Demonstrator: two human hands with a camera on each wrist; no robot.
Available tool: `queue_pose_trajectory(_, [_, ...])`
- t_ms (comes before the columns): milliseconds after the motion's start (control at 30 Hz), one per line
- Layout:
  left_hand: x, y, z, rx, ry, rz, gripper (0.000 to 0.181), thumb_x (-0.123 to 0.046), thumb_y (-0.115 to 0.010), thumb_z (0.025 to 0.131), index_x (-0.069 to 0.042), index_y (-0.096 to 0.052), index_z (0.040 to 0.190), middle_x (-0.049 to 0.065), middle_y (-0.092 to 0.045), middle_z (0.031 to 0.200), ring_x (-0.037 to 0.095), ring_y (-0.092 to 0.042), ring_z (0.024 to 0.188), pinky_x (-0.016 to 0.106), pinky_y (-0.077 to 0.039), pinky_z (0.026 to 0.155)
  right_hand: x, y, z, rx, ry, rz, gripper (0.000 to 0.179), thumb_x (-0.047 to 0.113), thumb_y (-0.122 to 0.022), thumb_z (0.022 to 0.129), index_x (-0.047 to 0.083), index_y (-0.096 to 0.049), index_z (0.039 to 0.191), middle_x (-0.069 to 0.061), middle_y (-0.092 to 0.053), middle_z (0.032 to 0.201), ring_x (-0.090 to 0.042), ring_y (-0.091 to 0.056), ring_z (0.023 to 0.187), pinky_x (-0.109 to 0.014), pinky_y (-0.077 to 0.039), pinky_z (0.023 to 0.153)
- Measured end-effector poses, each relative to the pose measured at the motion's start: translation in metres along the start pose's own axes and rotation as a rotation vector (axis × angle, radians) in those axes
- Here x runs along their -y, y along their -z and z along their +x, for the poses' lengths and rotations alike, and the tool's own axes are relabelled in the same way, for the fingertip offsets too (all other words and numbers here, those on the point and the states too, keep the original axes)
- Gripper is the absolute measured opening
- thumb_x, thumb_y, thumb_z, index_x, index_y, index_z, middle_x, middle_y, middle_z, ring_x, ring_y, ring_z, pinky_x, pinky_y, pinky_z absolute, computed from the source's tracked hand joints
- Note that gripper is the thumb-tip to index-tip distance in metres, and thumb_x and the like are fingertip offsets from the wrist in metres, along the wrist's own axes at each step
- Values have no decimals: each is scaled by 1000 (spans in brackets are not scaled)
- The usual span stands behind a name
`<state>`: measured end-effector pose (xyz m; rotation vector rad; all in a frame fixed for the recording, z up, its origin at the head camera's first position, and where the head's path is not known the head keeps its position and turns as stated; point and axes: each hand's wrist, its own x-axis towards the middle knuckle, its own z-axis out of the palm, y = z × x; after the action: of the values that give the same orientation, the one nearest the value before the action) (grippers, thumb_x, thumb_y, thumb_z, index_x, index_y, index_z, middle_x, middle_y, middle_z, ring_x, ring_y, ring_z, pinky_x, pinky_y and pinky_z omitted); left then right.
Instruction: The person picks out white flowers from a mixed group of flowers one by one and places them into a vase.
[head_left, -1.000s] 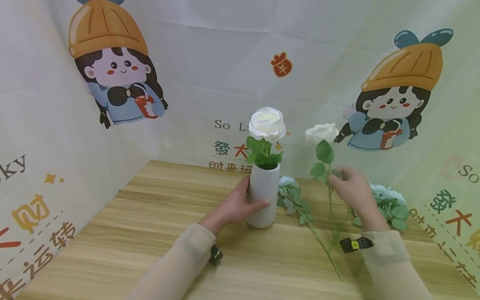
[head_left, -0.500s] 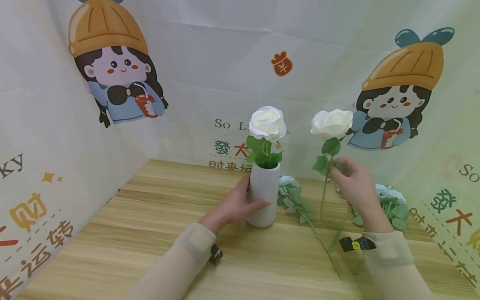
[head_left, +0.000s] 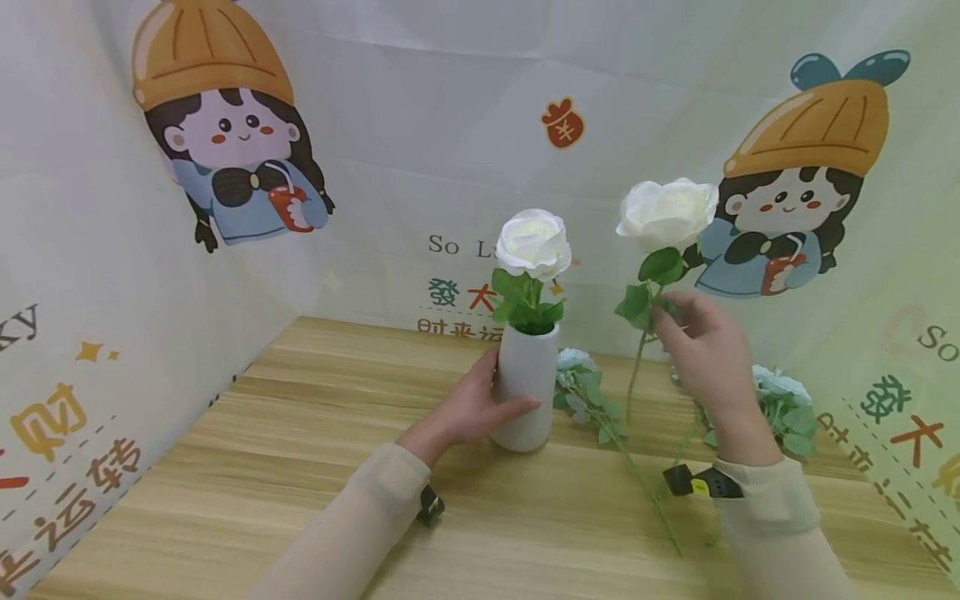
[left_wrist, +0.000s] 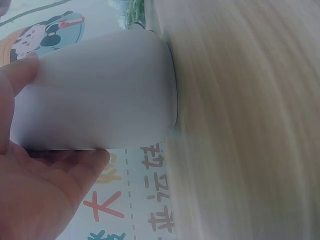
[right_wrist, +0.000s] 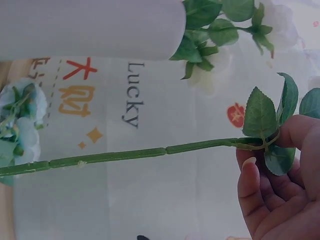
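Note:
A white vase [head_left: 523, 392] stands upright on the wooden table, and my left hand [head_left: 468, 408] grips its side, thumb across the front. White roses [head_left: 534, 243] with green leaves rise from its mouth; the right wrist view shows two blooms there. To the right of the vase, my right hand [head_left: 701, 342] pinches a white rose [head_left: 667, 215] by its stem, just under the leaves. The rose's bloom is above the vase's mouth level, its bare stem [right_wrist: 125, 156] hanging down. In the left wrist view my fingers [left_wrist: 90, 172] and thumb wrap the vase [left_wrist: 100, 92] near its base.
Light blue flowers [head_left: 576, 362] with long green stems lie on the wooden table [head_left: 337, 467] right of the vase. Another pale blue bunch [head_left: 783, 408] lies behind my right wrist. A printed cloth backdrop [head_left: 420, 125] encloses the table at the back and sides.
My right hand has lifted the white rose upward, its stem end swinging left and clear of the stems on the table. My left hand stays on the vase.

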<state>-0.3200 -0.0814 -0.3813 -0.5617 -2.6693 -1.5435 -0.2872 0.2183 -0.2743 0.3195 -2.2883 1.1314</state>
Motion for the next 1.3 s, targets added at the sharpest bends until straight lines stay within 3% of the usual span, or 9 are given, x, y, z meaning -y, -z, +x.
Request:
queue_pose_trajectory(100, [0, 0, 0, -1, 3, 1, 102, -44, -83, 98, -8, -23, 173, 23, -39, 174, 42, -46, 157, 62, -41, 130, 7, -1, 1, -35, 11, 59, 30, 27, -66, 109, 5, -75, 127, 28, -68, 90, 3, -64, 75, -14, -53, 64])
queue_pose_trajectory(233, [1, 0, 1, 2, -1, -8, 102, -43, -83, 98, -8, -22, 173, 23, -40, 173, 42, -47, 156, 62, -41, 129, 19, -3, 0, -81, 45, 136, 26, 20, -69, 107, 2, -74, 125, 34, -67, 86, 4, -66, 72, -13, -53, 64])
queue_pose_trajectory(500, [3, 0, 1, -1, -10, -4, 101, -43, -83, 99, -7, -24, 172, 23, -42, 171, 41, -48, 156, 62, -42, 129, 47, -10, -4, -153, 139, 357, 10, 5, -71, 104, 4, -76, 112, 23, -73, 85, 0, -67, 71, -14, -57, 66])
queue_pose_trajectory(700, [2, 0, 1, -2, -11, -13, 101, -41, -84, 98, -7, -24, 172, 23, -43, 171, 41, -49, 155, 61, -42, 129, 57, -12, -7, -187, 255, 568, 20, -5, -69, 101, 11, -79, 106, 12, -79, 90, -4, -66, 72, -15, -58, 67])
queue_pose_trajectory(800, [2, 0, 1, -4, -7, -8, 102, -41, -84, 98, -7, -23, 173, 24, -42, 171, 42, -48, 156, 62, -42, 129, 60, -10, -9, -227, 321, 669, 20, -8, -69, 100, 7, -79, 108, 6, -81, 94, -5, -69, 72, -16, -59, 66])
queue_pose_trajectory(1100, [1, 0, 2, -10, -9, 10, 100, -40, -84, 98, -5, -25, 171, 25, -44, 169, 42, -50, 154, 61, -43, 128, 73, -5, -12, -453, 434, 801, 10, -11, -70, 97, -10, -75, 105, -8, -81, 96, -13, -76, 77, -21, -62, 63])
queue_pose_trajectory(1300, [0, 0, 0, -2, -5, -1, 101, -40, -84, 98, -6, -24, 172, 24, -43, 171, 42, -48, 156, 62, -42, 129, 79, -7, -12, -489, 461, 889, 13, -13, -70, 96, -16, -73, 107, -13, -82, 96, -17, -78, 81, -22, -62, 63])
